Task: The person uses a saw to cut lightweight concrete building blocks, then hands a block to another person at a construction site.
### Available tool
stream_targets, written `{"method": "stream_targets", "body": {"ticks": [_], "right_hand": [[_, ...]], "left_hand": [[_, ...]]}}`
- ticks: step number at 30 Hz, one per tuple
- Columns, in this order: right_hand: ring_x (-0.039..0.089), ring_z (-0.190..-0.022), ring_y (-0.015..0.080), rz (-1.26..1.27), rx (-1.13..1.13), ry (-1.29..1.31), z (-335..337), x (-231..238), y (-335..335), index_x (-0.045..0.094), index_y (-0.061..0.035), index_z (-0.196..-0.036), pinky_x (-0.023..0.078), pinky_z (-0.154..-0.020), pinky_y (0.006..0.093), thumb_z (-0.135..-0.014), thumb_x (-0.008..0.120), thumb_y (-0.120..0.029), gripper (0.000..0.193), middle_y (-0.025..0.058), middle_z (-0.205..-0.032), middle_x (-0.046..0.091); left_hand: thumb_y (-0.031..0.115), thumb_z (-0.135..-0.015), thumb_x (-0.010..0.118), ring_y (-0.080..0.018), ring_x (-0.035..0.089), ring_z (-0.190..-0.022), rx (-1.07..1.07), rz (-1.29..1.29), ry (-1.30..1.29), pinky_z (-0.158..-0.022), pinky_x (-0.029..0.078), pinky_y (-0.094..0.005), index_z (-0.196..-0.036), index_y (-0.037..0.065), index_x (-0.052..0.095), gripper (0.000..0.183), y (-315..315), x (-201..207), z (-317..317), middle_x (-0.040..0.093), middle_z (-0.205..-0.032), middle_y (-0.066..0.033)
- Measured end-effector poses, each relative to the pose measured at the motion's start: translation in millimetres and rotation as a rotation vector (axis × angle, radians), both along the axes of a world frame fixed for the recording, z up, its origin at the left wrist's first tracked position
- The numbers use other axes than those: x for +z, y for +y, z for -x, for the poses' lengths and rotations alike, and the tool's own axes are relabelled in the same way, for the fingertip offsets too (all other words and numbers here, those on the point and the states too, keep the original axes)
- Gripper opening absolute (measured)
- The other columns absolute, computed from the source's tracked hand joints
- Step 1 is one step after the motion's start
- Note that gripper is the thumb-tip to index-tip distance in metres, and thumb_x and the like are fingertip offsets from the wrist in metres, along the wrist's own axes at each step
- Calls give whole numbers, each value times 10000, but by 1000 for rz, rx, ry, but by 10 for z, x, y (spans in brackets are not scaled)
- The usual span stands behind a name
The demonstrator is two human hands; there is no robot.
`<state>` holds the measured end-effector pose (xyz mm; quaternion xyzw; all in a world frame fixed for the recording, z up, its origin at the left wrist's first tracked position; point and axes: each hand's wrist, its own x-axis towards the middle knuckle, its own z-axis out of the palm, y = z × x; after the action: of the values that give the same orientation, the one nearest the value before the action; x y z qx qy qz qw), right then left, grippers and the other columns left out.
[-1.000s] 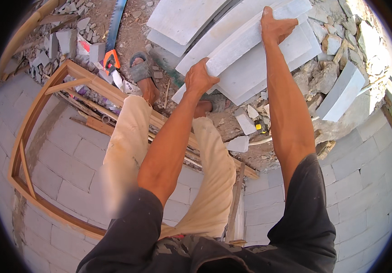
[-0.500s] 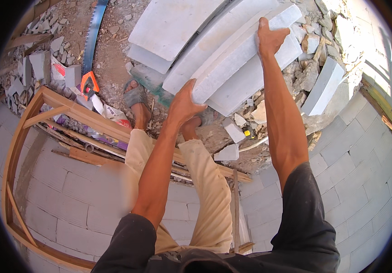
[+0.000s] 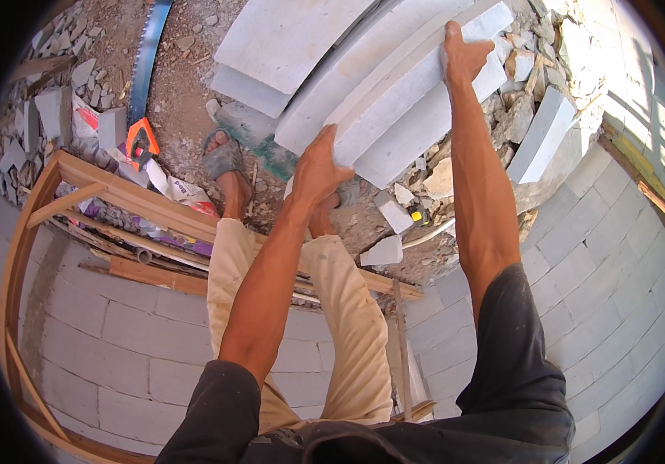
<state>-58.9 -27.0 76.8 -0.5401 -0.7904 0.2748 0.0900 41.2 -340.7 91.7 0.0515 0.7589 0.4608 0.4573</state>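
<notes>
A long, pale grey concrete block is gripped at its two ends, standing on a narrow side among other blocks. My left hand closes on its near left end, thumb pointing right. At the far right end, my right hand is wrapped over it with the fingertips partly hidden. Another light block lies along its left side, and a flat block shows beneath it on the right. Further left, a broad slab rests on top of another block.
A saw with an orange-and-black handle lies on the dirt at left. Broken stones and a loose block are at right. A wooden frame runs near my legs, beside a grey block wall. My sandalled foot stands by the blocks.
Both hands keep their hold on the block, which stays in nearly the same place. The surroundings have shifted slightly to the left and up in the view.
</notes>
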Motion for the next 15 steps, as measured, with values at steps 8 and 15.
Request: {"method": "stream_targets", "body": {"ticks": [8, 15], "right_hand": [[624, -1182, 487, -45, -3, -38, -22, -135, 94, 424, 178, -1281, 481, -1064, 475, -740, 779, -503, 940, 399, -1260, 604], [633, -1161, 490, -63, 1, -55, -57, -264, 187, 417, 177, -1286, 483, -1063, 470, -744, 781, -507, 945, 403, -1256, 606]], "left_hand": [[117, -703, 790, -402, 701, -1096, 17, -4, 131, -942, 542, -418, -1421, -11, 538, 771, -24, -124, -78, 705, -1177, -282], [117, -706, 795, -403, 700, -1095, 22, -1, 120, -947, 542, -414, -1425, -5, 537, 774, -20, -128, -95, 706, -1177, -279]]}}
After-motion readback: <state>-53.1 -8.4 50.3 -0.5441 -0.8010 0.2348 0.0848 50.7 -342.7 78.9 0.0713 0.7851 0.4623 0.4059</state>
